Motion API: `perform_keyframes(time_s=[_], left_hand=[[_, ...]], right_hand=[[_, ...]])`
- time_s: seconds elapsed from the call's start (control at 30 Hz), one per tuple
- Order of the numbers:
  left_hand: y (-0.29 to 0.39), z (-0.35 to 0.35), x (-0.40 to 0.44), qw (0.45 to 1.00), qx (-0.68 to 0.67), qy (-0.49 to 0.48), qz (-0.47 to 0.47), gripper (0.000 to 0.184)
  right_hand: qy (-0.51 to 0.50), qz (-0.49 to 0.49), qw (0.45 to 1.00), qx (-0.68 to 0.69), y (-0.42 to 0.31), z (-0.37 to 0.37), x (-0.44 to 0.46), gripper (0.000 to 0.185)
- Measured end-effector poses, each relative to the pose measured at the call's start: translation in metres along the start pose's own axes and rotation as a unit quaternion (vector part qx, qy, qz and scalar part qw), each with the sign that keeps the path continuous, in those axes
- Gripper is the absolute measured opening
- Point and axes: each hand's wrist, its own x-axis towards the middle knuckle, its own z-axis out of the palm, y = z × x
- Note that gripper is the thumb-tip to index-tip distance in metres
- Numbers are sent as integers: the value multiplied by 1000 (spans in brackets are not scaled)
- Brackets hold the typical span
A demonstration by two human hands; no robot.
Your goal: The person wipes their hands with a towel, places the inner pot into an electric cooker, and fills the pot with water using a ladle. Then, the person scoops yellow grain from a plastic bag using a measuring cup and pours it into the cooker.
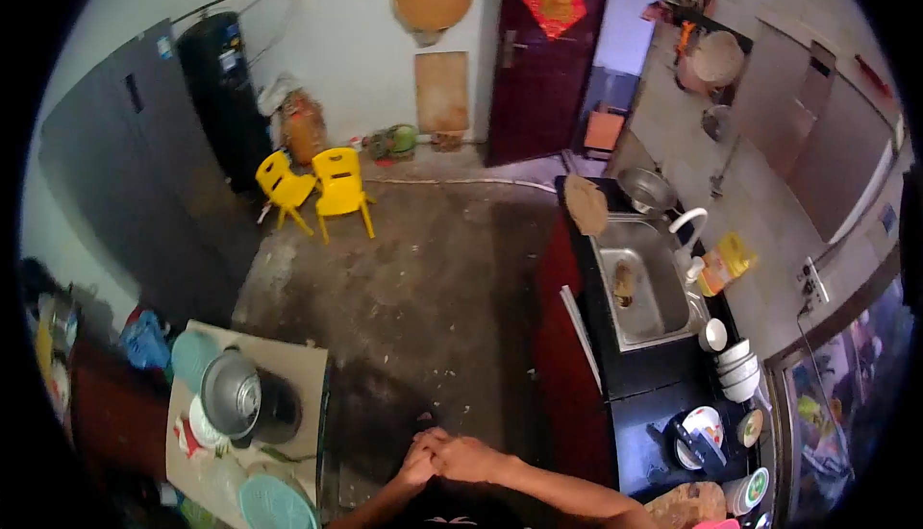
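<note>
My left hand (419,459) and my right hand (464,458) are closed together, low in the head view, in front of my dark top. The fingers of both are folded against each other, and no object shows between them. The concrete floor (404,308) lies beneath them. Left of my hands stands a table (306,366) bearing a grey metal pot (231,394) and a green plastic basket (277,505). Over to the right, a black counter (663,375) holds a bowl with a cleaver (707,447) across it and a wooden cutting board (685,507).
A steel sink (663,289) with a white faucet (688,220) is set in the counter, beside stacked white bowls (738,373). Two yellow chairs (338,193) stand by grey cabinets (115,164). A dark red door (538,77) is at the back.
</note>
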Motion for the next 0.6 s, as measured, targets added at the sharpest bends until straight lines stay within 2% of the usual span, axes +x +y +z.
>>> perform_keyframes(time_s=[0.03, 0.13, 0.17, 0.2, 0.23, 0.33, 0.37, 0.4, 0.53, 0.6], left_hand=[[-3, -3, 7, 998, -55, 23, -37, 12], [-15, -33, 32, 970, 232, -4, 70, 7], [-24, -50, 38, 941, 317, -10, 116, 8], [-22, -62, 48, 942, 323, -5, 86, 9], [-17, -69, 65, 954, 298, 6, 30, 9], [18, -76, 135, 969, 178, 56, -160, 11], [32, -78, 160, 968, 158, 61, -184, 11], [43, -80, 184, 967, 140, 64, -201, 12], [74, -91, 272, 968, 111, 45, -223, 14], [78, -93, 309, 969, 99, 26, -226, 15]], right_hand=[[-3, -1, 1000, 17, 6, -4, 9, 43], [9, -105, 994, -29, 53, 10, 59, 41], [-51, -78, 994, -48, 50, -7, 69, 38], [-110, -51, 991, -62, 42, -30, 80, 35], [-169, -25, 982, -79, 34, -53, 92, 32], [-26, -89, 993, -79, 98, -31, 157, 30], [29, -116, 989, -87, 125, -20, 182, 29], [68, -136, 984, -95, 121, -35, 196, 28], [96, -85, 988, -81, 107, -117, 222, 27], [64, -90, 990, -91, 113, -167, 222, 32]])
